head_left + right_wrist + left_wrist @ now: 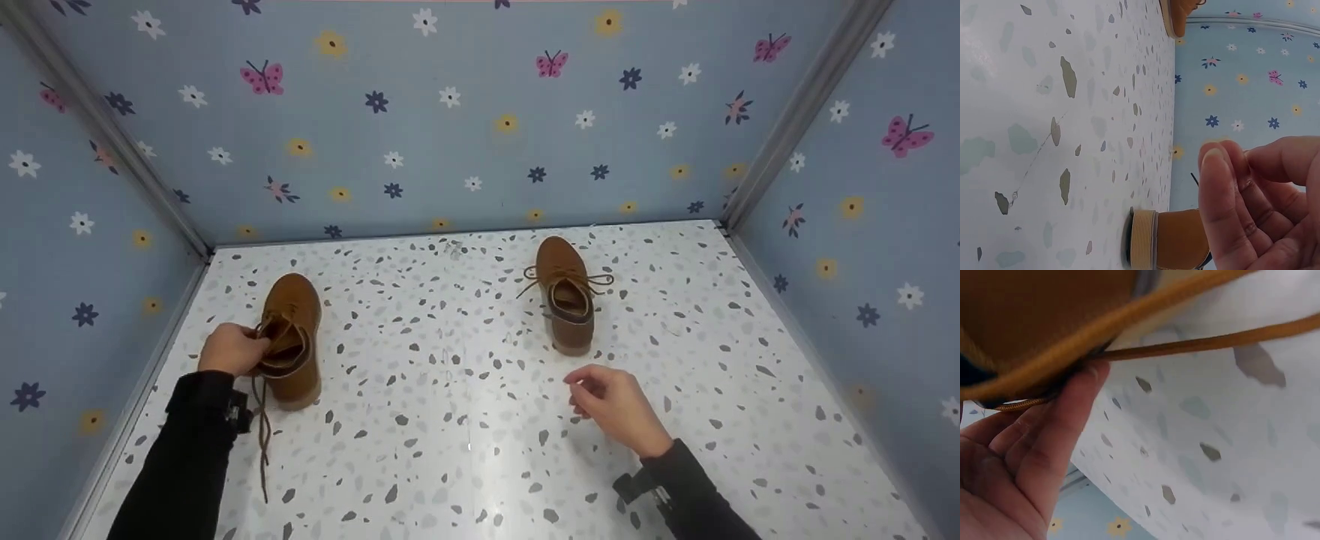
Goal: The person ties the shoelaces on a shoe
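Note:
On the left of the floor stands a brown lace-up shoe (304, 315), toe toward the back wall. My left hand (234, 349) pinches the left edge of its opening, thumb at the inner side. Its loose shoelace (264, 442) trails off the near left side; close up in the left wrist view, lace strands (1202, 346) run past the fingertips of my left hand (1044, 444). A matching shoe (574, 330) stands at the right, its lace tied in a bow. Just behind its heel, my right hand (611, 405) hovers with loosely curled fingers, holding nothing.
The white speckled floor (435, 375) reflects light near the front. Blue panels with flowers and butterflies form a back wall (450, 135), a left wall (75, 285) and a right wall (885, 247). Grey metal strips (802, 112) line the corners.

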The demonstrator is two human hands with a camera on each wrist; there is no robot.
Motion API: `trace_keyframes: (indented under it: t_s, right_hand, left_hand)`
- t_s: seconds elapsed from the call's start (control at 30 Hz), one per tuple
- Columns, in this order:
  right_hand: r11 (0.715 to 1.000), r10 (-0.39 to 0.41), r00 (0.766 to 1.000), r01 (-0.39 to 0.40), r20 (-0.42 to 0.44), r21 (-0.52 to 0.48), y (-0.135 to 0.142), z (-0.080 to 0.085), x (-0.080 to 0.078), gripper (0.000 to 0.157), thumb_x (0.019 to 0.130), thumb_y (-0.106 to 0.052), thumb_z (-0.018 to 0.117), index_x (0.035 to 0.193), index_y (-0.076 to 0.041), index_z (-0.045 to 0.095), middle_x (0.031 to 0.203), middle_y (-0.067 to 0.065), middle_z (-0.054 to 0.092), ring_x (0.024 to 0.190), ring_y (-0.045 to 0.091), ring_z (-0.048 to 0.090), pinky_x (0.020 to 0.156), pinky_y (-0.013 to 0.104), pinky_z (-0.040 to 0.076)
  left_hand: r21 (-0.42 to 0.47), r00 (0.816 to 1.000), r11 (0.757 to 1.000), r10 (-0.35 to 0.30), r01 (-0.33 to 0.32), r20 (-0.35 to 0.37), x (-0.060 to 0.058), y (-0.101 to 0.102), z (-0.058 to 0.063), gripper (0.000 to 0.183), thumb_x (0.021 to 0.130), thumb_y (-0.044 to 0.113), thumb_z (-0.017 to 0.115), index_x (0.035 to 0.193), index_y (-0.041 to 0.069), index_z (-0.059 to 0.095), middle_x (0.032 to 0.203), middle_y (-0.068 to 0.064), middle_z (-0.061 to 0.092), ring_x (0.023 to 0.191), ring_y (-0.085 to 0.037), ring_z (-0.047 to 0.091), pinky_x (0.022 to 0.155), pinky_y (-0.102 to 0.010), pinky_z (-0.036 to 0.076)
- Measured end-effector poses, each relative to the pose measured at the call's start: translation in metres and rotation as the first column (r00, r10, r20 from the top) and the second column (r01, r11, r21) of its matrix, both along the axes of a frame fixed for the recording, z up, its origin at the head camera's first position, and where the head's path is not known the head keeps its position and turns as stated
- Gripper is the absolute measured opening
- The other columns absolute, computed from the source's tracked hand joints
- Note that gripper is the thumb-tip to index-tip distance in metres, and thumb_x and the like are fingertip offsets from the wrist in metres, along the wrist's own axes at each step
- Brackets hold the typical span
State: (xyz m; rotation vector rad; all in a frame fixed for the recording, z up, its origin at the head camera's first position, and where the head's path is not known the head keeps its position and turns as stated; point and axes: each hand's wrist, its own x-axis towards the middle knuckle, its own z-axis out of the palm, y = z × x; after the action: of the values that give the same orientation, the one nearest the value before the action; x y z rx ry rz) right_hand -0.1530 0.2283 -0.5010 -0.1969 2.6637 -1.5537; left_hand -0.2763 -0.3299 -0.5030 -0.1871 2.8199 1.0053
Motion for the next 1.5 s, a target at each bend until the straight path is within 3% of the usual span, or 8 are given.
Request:
trace_keyframes:
  t_s: [0.2, 0.37, 0.7, 0.9, 1.1, 1.3, 1.4, 1.5]
  right_hand:
    - [1.000, 0.014, 1.000, -0.014, -0.004, -0.018, -0.004, 0.005, -0.003, 0.011, 0.094, -0.003, 0.063, 0.102, -0.007, 0.070, 0.076, 0.010, 0.067, 0.069, 0.030, 0.067, 0.061, 0.033, 0.057]
    - [1.000, 0.024, 0.999, -0.024, -0.028, -0.014, -0.011, 0.012, -0.006, 0.011, 0.094, -0.004, 0.064, 0.102, -0.008, 0.070, 0.077, 0.009, 0.068, 0.067, 0.025, 0.066, 0.062, 0.033, 0.057]
    - [0.991, 0.078, 0.990, -0.090, -0.121, -0.097, -0.040, 0.039, -0.009, 0.019, 0.096, -0.009, 0.065, 0.113, -0.002, 0.069, 0.091, 0.010, 0.071, 0.077, 0.021, 0.069, 0.070, 0.032, 0.058]
    - [0.969, 0.138, 0.978, -0.166, -0.156, -0.182, -0.061, 0.056, -0.003, 0.039, 0.098, -0.019, 0.064, 0.130, 0.003, 0.061, 0.115, 0.014, 0.070, 0.095, 0.020, 0.070, 0.078, 0.029, 0.057]
    - [0.953, 0.187, 0.978, -0.204, -0.093, -0.224, -0.066, 0.049, 0.008, 0.051, 0.101, -0.024, 0.060, 0.141, 0.006, 0.048, 0.135, 0.021, 0.057, 0.112, 0.026, 0.064, 0.085, 0.030, 0.055]
    - [0.965, 0.178, 0.984, -0.178, -0.017, -0.193, -0.058, 0.028, 0.019, 0.057, 0.103, -0.032, 0.056, 0.142, 0.008, 0.045, 0.131, 0.022, 0.059, 0.101, 0.023, 0.069, 0.079, 0.032, 0.057]
    - [0.965, 0.181, 0.983, -0.177, 0.002, -0.196, -0.055, 0.014, 0.022, 0.058, 0.102, -0.031, 0.057, 0.141, 0.010, 0.045, 0.129, 0.023, 0.060, 0.103, 0.025, 0.068, 0.079, 0.030, 0.057]
    - [0.969, 0.174, 0.985, -0.171, 0.001, -0.177, -0.052, 0.001, 0.023, 0.056, 0.101, -0.028, 0.059, 0.140, 0.011, 0.046, 0.129, 0.024, 0.060, 0.107, 0.026, 0.066, 0.083, 0.030, 0.055]
  left_hand:
    - [0.093, 0.992, 0.991, 0.107, -0.100, -0.074, 0.003, 0.024, 0.006, 0.044, 0.095, 0.016, 0.053, 0.124, -0.018, 0.056, 0.101, -0.033, 0.065, 0.059, -0.020, 0.067, 0.057, -0.034, 0.057]
    - [0.143, 0.973, 0.982, 0.150, -0.126, -0.175, 0.009, 0.060, 0.026, 0.046, 0.095, 0.016, 0.053, 0.130, -0.013, 0.056, 0.112, -0.033, 0.064, 0.062, -0.019, 0.068, 0.054, -0.028, 0.055]
    - [0.288, 0.943, 0.957, 0.112, -0.018, -0.314, 0.045, 0.163, 0.079, 0.039, 0.091, 0.015, 0.056, 0.125, -0.001, 0.066, 0.082, -0.018, 0.071, 0.048, -0.019, 0.063, 0.043, -0.031, 0.052]
    - [0.288, 0.932, 0.955, 0.034, 0.077, -0.360, 0.074, 0.217, 0.091, 0.036, 0.087, 0.010, 0.060, 0.121, 0.002, 0.069, 0.090, -0.014, 0.073, 0.055, -0.017, 0.061, 0.047, -0.030, 0.050]
    - [0.301, 0.941, 0.939, -0.062, 0.169, -0.333, 0.102, 0.258, 0.075, 0.037, 0.086, 0.003, 0.061, 0.122, 0.001, 0.068, 0.097, -0.015, 0.073, 0.050, -0.012, 0.057, 0.043, -0.030, 0.048]
    - [0.285, 0.941, 0.938, -0.102, 0.199, -0.322, 0.122, 0.283, 0.037, 0.041, 0.085, 0.002, 0.061, 0.126, -0.006, 0.063, 0.105, -0.023, 0.070, 0.045, -0.012, 0.055, 0.039, -0.030, 0.045]
    - [0.235, 0.928, 0.951, -0.110, 0.203, -0.355, 0.127, 0.291, 0.017, 0.041, 0.085, 0.002, 0.062, 0.125, -0.008, 0.063, 0.114, -0.024, 0.067, 0.060, -0.013, 0.063, 0.049, -0.028, 0.049]
    - [0.227, 0.930, 0.953, -0.115, 0.203, -0.349, 0.132, 0.298, 0.000, 0.042, 0.086, 0.002, 0.062, 0.127, -0.009, 0.061, 0.104, -0.023, 0.070, 0.061, -0.014, 0.062, 0.050, -0.027, 0.050]
